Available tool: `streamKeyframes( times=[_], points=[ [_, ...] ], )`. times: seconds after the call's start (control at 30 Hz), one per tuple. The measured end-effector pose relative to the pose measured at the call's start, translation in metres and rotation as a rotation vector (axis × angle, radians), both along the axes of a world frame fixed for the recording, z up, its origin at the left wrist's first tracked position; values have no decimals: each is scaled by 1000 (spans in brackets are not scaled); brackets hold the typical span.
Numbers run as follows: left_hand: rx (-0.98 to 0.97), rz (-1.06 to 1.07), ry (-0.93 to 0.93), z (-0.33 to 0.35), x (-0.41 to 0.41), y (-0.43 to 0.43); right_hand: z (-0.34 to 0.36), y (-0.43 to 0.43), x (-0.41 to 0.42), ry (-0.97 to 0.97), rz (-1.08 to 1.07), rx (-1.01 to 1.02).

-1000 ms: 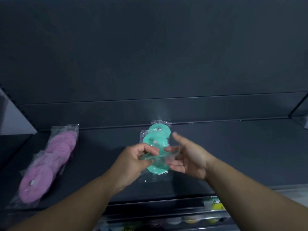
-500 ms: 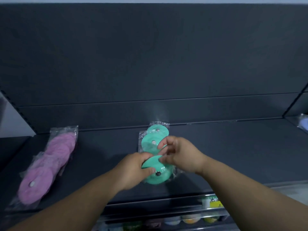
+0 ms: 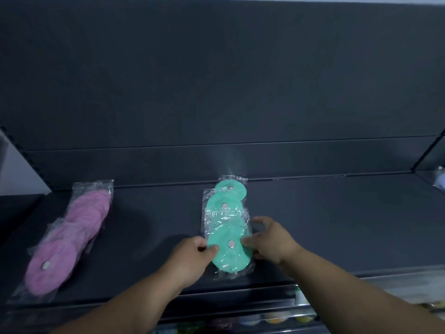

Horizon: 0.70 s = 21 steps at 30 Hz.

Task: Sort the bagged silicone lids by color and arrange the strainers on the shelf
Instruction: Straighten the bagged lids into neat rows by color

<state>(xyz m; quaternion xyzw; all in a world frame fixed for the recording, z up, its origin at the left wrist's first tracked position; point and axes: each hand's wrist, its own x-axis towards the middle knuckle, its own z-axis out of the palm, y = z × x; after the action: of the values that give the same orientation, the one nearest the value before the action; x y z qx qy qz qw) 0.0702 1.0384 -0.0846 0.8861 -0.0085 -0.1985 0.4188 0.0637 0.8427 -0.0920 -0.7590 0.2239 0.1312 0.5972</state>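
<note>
— What is being changed here?
— The green bagged lid (image 3: 228, 251), lifted a second ago, is now being laid flat on the shelf (image 3: 337, 225), overlapping the green row (image 3: 224, 208).
— And the grip?
— It is being pinched at its left edge by the left hand (image 3: 192, 257) and at its right edge by the right hand (image 3: 273, 239). Greens are being kept well apart from the pink lids (image 3: 69, 232).

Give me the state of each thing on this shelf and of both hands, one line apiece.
Front green lid bag: lying on the shelf, overlapping the bag behind it, held at both sides.
Rear green lid bags: lying overlapped in a row toward the back.
Pink lid bags: lying overlapped at the left, no hand near.
Left hand: pinches the front bag's left edge.
Right hand: holds its right edge, fingers curled.
</note>
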Motion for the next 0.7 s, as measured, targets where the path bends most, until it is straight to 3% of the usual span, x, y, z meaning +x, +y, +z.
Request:
streamKeyframes(
  times=[0.1, 0.2, 0.47, 0.7],
  points=[
    [211, -83, -77, -8, 3, 3, 2, 4, -6, -49, 177, -292],
    [185, -140, -84, -18, 4, 6, 1, 10, -12, -88, 324, -526],
    [190, -233, -152, -23, 11, 3, -4, 18, -22, -119, 257, -676],
    [371, -408, -186, -9, 19, 1, -5, -1, -57, -67, 231, -843]
  ],
)
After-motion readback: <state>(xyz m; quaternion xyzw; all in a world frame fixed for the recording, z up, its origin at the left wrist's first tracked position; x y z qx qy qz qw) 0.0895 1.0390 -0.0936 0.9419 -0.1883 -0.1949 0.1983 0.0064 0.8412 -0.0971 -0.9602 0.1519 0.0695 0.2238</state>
